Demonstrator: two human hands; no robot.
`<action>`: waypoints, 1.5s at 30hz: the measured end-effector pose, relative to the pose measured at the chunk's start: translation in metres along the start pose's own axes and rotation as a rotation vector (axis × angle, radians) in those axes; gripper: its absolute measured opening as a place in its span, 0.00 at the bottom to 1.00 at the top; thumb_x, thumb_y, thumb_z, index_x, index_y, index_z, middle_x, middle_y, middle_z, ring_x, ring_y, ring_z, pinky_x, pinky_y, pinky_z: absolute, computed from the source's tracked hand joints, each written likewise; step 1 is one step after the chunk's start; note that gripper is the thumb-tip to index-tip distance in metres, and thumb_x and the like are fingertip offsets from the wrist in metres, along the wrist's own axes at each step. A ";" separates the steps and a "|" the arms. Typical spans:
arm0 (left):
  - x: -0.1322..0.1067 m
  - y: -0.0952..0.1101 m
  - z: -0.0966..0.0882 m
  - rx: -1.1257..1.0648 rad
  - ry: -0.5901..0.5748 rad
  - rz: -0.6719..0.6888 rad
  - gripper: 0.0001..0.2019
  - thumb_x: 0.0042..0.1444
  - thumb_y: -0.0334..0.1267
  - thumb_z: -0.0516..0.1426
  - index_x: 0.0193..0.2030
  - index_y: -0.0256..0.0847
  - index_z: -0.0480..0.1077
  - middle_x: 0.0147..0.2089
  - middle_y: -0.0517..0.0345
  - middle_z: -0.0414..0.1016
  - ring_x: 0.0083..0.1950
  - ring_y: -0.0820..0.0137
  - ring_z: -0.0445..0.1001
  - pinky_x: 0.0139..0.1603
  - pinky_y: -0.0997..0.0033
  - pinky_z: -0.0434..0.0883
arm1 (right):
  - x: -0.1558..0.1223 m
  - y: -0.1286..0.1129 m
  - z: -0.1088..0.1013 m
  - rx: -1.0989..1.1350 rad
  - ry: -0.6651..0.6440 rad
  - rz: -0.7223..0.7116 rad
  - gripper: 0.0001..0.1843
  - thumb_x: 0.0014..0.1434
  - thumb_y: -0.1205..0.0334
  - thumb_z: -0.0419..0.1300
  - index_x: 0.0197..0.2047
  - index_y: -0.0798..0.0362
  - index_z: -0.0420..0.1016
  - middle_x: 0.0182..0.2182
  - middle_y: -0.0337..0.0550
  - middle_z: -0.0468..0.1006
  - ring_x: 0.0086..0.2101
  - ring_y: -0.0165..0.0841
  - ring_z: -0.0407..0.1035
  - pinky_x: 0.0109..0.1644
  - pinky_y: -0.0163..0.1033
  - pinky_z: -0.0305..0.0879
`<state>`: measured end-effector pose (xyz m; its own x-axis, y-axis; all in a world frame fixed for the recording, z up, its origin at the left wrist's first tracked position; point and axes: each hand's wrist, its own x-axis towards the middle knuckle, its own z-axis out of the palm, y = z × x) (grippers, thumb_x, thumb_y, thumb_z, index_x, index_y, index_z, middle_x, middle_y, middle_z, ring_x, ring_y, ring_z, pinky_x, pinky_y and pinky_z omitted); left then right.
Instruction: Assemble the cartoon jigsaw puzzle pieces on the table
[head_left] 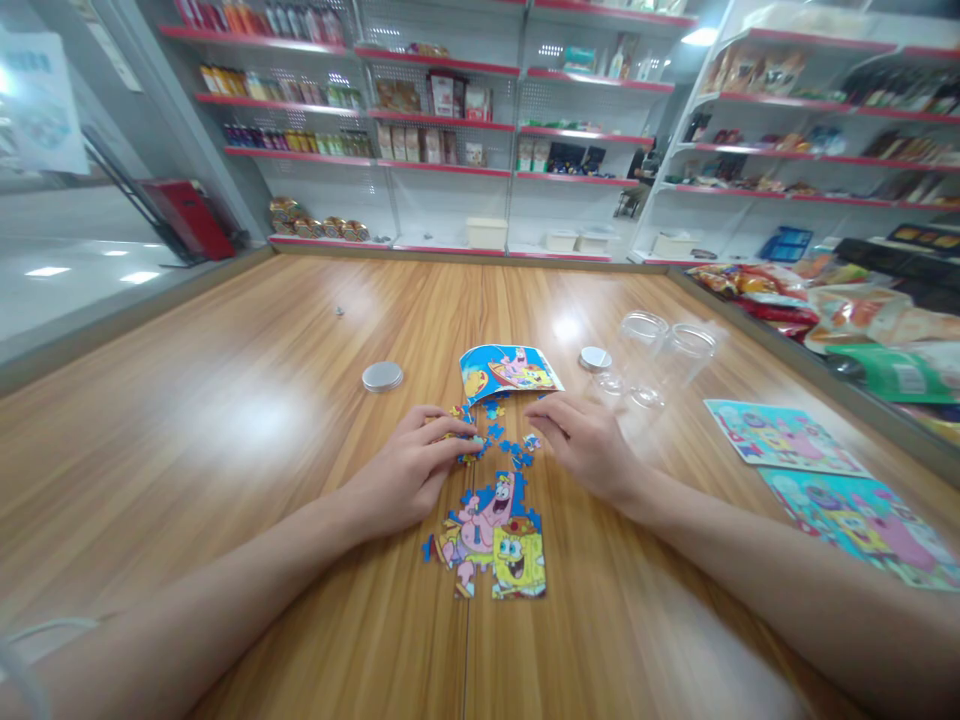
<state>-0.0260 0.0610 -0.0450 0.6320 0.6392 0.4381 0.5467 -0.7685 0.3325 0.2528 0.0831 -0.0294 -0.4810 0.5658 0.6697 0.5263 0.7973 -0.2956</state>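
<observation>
A partly joined jigsaw puzzle (517,560) of a yellow sponge and a pink starfish character lies on the wooden table in front of me. Beyond it are loose blue puzzle pieces (496,431), some alone and some in small clusters. My left hand (412,468) rests at the left of these pieces, fingers stretched over several of them and partly hiding them. To their right, my right hand (592,450) has its thumb and fingers pinched together; whatever may be between them is hidden. A curled picture card (514,370) with the same characters stands just behind the pieces.
Silvery round lids (382,376) (595,359) lie left and right of the card. Two clear plastic jars (643,355) stand at the right. Nearer me are two finished-looking picture sheets (787,436) (862,525). Packaged snacks (772,295) line the right edge; stocked shelves (442,170) stand behind.
</observation>
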 end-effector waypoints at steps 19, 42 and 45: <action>0.000 -0.014 0.002 0.074 0.144 -0.232 0.15 0.58 0.25 0.53 0.43 0.42 0.79 0.50 0.53 0.78 0.53 0.60 0.73 0.57 0.51 0.70 | -0.002 -0.006 -0.001 -0.134 -0.282 0.111 0.10 0.61 0.73 0.57 0.42 0.57 0.79 0.36 0.50 0.75 0.40 0.41 0.70 0.45 0.46 0.68; 0.002 -0.001 -0.003 0.112 0.071 -0.233 0.11 0.62 0.40 0.60 0.50 0.47 0.78 0.54 0.49 0.72 0.59 0.55 0.67 0.60 0.45 0.68 | 0.001 -0.018 -0.005 -0.043 -0.485 -0.166 0.17 0.70 0.53 0.56 0.58 0.47 0.76 0.63 0.49 0.67 0.57 0.46 0.61 0.62 0.58 0.61; 0.002 0.002 -0.004 0.107 0.046 -0.173 0.12 0.63 0.38 0.59 0.52 0.49 0.78 0.58 0.49 0.70 0.61 0.55 0.65 0.63 0.45 0.66 | -0.001 -0.017 -0.004 -0.025 -0.473 -0.162 0.17 0.69 0.53 0.56 0.56 0.48 0.77 0.62 0.49 0.68 0.58 0.46 0.62 0.62 0.57 0.61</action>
<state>-0.0259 0.0605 -0.0400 0.4995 0.7574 0.4206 0.7018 -0.6384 0.3161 0.2471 0.0685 -0.0220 -0.8203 0.4727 0.3221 0.4319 0.8810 -0.1930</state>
